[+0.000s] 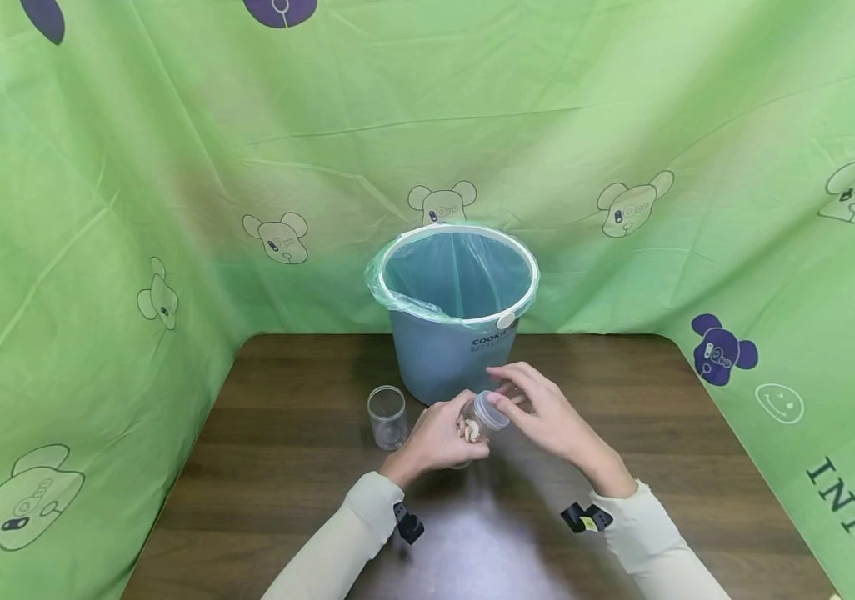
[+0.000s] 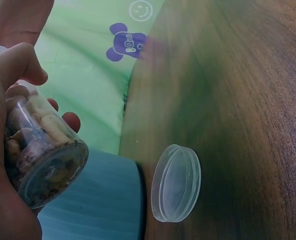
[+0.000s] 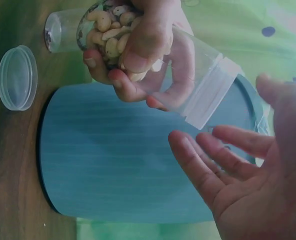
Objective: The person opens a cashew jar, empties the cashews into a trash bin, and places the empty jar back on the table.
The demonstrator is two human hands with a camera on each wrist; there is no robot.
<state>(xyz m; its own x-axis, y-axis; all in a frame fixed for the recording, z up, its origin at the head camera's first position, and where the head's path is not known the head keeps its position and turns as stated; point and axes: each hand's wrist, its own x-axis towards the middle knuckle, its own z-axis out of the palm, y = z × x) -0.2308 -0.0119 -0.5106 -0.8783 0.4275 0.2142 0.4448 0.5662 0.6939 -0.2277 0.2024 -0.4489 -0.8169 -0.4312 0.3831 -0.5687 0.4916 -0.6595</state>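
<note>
My left hand [image 1: 435,435] grips a clear jar of cashews [image 1: 470,427], which is tilted with its translucent lid [image 1: 492,410] towards the right hand. Fingers wrap the jar's side in the right wrist view, where the nuts [image 3: 110,32] lie at the base end and the lid [image 3: 213,94] covers the other end. My right hand [image 1: 558,421] is beside that lid, fingers spread and slightly bent; a gap separates them from it in the right wrist view. A second clear jar [image 1: 387,419] stands upright on the table, left of the left hand.
Behind the hands stands a blue bin [image 1: 438,354] with a green liner [image 1: 427,310] over its rim. A loose round lid [image 2: 176,184] rests on the wooden table [image 1: 270,467] near the bin's base. Green printed cloth [image 1: 322,125] surrounds the table's back and sides.
</note>
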